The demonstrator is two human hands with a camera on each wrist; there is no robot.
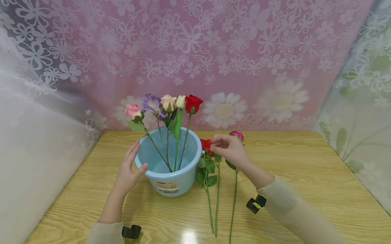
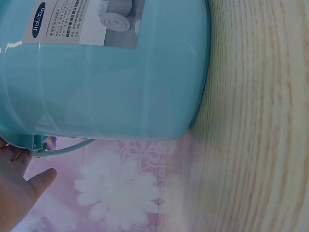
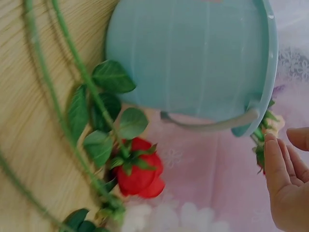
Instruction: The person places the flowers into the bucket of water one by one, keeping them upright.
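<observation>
ok, bkt (image 1: 186, 181) w/ 5 flwrs (image 1: 168, 103)

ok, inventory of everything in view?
Table: 1, yellowish wood, underneath
Backdrop: 1, floral pink, behind
Side curtains: 2, whitish, left and right
Bucket: 1, light blue, on table
Label: 1, multicoloured, bucket front
Handle: 1, pale, bucket's far side
Left rose: 1, pink, in bucket
Ruffled flower: 1, purple, in bucket
Middle rose: 1, peach, in bucket
Tulip-like bud: 1, cream, in bucket
Right rose: 1, red, in bucket
Lying rose: 1, red, right of bucket
Outer rose: 1, magenta, farthest right
Third stem: 1, green, between those, bloom unclear
Wrist cameras: 2, black, one each side
Sleeves: 2, beige, one each side
Left hand: 1, at bucket's rim
Right hand: 1, right of bucket
</observation>
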